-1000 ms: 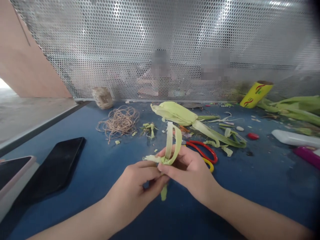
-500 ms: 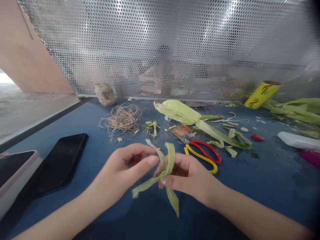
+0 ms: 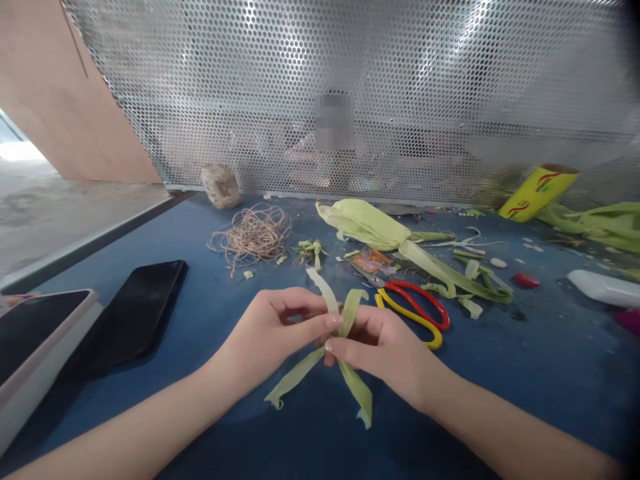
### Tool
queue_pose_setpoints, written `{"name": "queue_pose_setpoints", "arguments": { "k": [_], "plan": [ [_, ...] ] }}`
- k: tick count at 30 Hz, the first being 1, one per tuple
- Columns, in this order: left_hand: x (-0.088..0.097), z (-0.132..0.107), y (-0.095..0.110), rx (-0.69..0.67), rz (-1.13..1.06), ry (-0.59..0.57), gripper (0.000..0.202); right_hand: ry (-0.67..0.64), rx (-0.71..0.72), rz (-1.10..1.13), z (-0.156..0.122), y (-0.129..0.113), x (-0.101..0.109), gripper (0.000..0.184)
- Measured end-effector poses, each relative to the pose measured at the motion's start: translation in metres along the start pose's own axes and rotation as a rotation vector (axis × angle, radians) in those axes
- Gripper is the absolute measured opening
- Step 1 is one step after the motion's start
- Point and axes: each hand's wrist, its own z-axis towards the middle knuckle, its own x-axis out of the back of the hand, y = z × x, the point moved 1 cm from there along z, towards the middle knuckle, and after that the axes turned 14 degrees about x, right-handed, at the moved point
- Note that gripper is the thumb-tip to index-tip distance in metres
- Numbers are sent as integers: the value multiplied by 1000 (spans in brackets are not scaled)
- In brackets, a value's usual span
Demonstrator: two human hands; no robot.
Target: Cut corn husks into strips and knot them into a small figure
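Pale green corn husk strips (image 3: 356,387) cross one another between my two hands, above the blue table (image 3: 225,440). My left hand (image 3: 285,327) pinches them near the crossing with thumb and fingers. From the other side my right hand (image 3: 385,347) grips the same spot, its thumb just below the left thumb. Two strip ends stick up and two hang down; the crossing itself is mostly covered by fingertips. Scissors (image 3: 413,300) with one red and one yellow handle lie just beyond my right hand. A small knotted husk piece (image 3: 313,250) rests farther back.
Beyond my hands are a twine tangle (image 3: 257,233), a twine roll (image 3: 220,187), a larger corn husk bundle (image 3: 367,223) and husk scraps. Phones (image 3: 133,313) lie left. At right are a yellow tube (image 3: 540,193) and a white object (image 3: 603,287). Perforated metal (image 3: 250,100) stands behind; a person shows through it.
My left thumb and fingers have closed in on the strips' crossing, which they were beside before. The lower strip ends hang farther apart. The view has shifted slightly left.
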Motion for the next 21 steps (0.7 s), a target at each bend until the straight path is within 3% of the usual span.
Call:
{"name": "queue_pose_setpoints", "arguments": {
  "k": [7,9,13,16,18,21],
  "plan": [
    [3,1,2,-118,-76,265,15,21,22,7,2,0,1,13],
    [4,2,2,-110,-102,280,14,23,30,17,2,1,2,17],
    [4,4,2,-26,-88,194,16,30,32,95,3,4,4,22],
    [1,2,3,17,-120,3,27,106,47,152,5,5,9,26],
    [0,0,3,44,-63,-89,23,154,71,163,7,4,12,24],
    [-2,-3,4,74,82,-44,16,190,93,151,8,0,13,19]
  ]
}}
